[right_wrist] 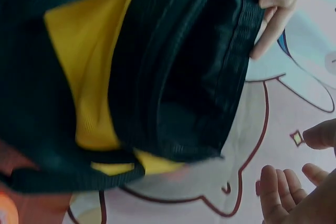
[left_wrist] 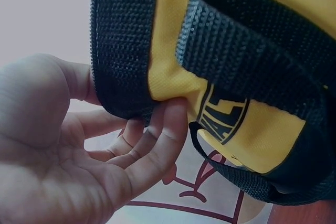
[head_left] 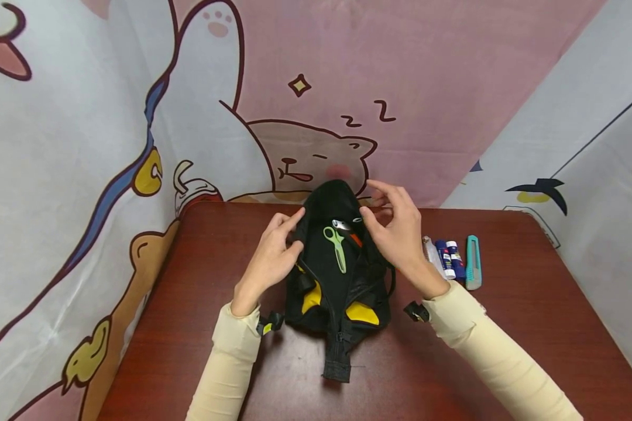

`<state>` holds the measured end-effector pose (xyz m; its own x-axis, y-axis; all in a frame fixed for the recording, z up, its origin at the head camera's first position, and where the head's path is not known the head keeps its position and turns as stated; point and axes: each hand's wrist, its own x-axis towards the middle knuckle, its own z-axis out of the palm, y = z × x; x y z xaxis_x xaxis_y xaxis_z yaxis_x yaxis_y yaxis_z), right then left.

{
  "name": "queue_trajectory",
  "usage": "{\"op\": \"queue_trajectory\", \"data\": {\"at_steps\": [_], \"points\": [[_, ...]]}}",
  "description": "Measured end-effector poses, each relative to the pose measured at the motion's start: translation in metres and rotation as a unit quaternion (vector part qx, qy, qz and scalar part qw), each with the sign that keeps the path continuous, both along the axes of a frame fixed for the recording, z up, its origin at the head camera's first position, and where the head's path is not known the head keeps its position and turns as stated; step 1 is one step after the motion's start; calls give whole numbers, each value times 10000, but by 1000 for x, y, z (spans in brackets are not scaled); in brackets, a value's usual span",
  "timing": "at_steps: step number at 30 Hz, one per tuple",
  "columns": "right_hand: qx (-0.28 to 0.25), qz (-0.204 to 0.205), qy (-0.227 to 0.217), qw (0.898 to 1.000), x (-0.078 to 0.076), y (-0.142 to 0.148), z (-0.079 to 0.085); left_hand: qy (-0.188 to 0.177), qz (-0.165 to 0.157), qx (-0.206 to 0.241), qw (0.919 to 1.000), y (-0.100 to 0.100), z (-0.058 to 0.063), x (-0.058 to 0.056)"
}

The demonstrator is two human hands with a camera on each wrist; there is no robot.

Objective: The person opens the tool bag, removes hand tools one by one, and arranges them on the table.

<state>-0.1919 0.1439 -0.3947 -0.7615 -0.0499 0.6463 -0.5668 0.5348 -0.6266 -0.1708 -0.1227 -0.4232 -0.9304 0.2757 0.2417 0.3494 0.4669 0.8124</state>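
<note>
A black and yellow zip-up fabric bag [head_left: 321, 298] lies unzipped on the table, its raised black lid [head_left: 333, 199] leaning toward the back. Inside show green-handled scissors [head_left: 339, 252] and a metal-headed tool [head_left: 355, 238] with a red part. My left hand [head_left: 271, 257] pinches the black webbing edge [left_wrist: 123, 51] between thumb and fingers. My right hand [head_left: 397, 231] is by the lid's right side, and in the right wrist view its relaxed fingers [right_wrist: 287, 187] are apart from the bag.
Right of the bag stand two glue sticks [head_left: 449, 260] beside a pale item [head_left: 433, 256] and a teal box cutter [head_left: 473, 263]. A printed cartoon cloth [head_left: 426, 76] hangs behind the brown table [head_left: 189, 280]. The bag's strap [head_left: 337, 362] points toward the front.
</note>
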Motion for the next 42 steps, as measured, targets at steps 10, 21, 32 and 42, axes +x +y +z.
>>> {"op": "queue_trajectory", "data": {"at_steps": [10, 21, 32, 42], "points": [[242, 332, -320, 9986, -2, -29, -9, 10, 10, 3, 10000, 0, 0, -1], [535, 571, -929, 9926, -11, -41, -32, -10, 33, -32, 10000, 0, 2, 0], [1309, 747, -1514, 9769, -21, -45, -63, -29, 56, -118, 9999, 0, 1, 1], [1683, 693, -2200, 9584, -31, -46, -77, -28, 46, -96, 9999, -1, 2, 2]]}}
